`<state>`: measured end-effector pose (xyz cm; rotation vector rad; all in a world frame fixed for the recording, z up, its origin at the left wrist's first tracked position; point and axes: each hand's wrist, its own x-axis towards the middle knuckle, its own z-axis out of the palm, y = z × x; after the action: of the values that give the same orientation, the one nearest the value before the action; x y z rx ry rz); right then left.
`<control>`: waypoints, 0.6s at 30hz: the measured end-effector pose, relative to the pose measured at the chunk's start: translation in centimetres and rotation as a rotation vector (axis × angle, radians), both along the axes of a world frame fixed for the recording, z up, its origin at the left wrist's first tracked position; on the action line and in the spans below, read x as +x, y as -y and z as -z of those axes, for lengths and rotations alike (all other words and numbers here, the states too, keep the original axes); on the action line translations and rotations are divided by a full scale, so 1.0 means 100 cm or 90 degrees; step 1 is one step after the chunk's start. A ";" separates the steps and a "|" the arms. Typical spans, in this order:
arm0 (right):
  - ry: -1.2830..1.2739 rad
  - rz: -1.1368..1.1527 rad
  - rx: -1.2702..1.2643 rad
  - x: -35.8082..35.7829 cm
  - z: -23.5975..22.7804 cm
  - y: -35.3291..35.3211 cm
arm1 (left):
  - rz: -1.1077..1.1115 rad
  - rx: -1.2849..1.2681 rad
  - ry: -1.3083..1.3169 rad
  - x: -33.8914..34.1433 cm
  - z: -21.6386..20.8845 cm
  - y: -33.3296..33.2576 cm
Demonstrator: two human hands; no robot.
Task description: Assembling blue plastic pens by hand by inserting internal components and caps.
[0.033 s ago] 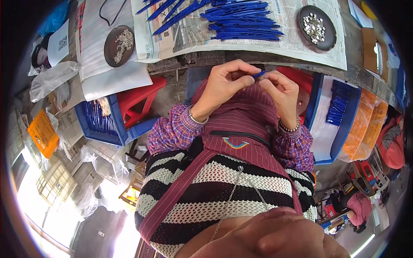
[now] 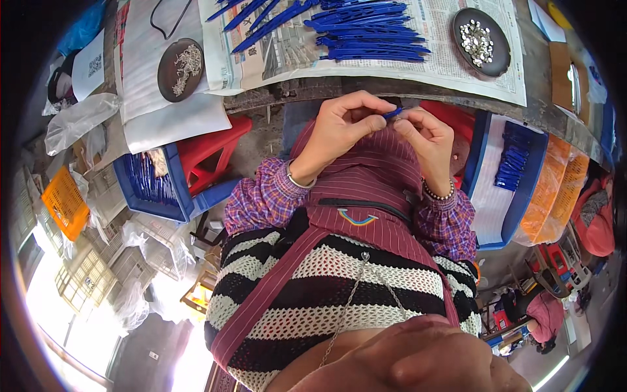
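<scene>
In front of my apron, my left hand (image 2: 346, 127) pinches a small blue plastic piece (image 2: 392, 113) between thumb and fingertips. My right hand (image 2: 426, 132) is closed in a pinch at the right end of that piece; what its fingertips hold is too small to make out. Beyond my hands, a pile of slender blue plastic pieces (image 2: 369, 32) lies on newspaper (image 2: 287, 72). A dark dish (image 2: 498, 65) of small, shiny round metal parts stands right of the pile. Another dark dish (image 2: 164, 81), with thin silvery wire-like parts, stands on the left.
The table's wooden edge (image 2: 287, 95) runs just past my fingertips. A blue bin (image 2: 170, 160) of blue pieces stands at left beside a red stool (image 2: 212, 150). At right is a blue tray (image 2: 483, 215) with more blue pieces, next to an orange basket (image 2: 555, 196).
</scene>
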<state>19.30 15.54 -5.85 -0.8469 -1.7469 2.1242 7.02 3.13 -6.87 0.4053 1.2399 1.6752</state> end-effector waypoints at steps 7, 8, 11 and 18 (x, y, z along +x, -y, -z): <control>-0.003 0.029 0.012 0.002 0.001 0.003 | -0.013 0.037 -0.079 0.005 0.007 -0.003; -0.006 0.032 0.027 0.002 0.001 0.003 | -0.003 0.022 -0.062 0.005 0.004 -0.002; -0.015 0.026 0.042 0.004 0.002 0.003 | 0.035 -0.003 0.032 0.002 -0.001 0.000; -0.036 0.024 0.015 0.005 0.001 0.006 | 0.059 0.025 0.186 0.004 0.010 0.003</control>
<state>19.77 14.92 -5.98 -0.7998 -1.7103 2.0794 7.42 2.79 -7.82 0.2287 0.9607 1.6157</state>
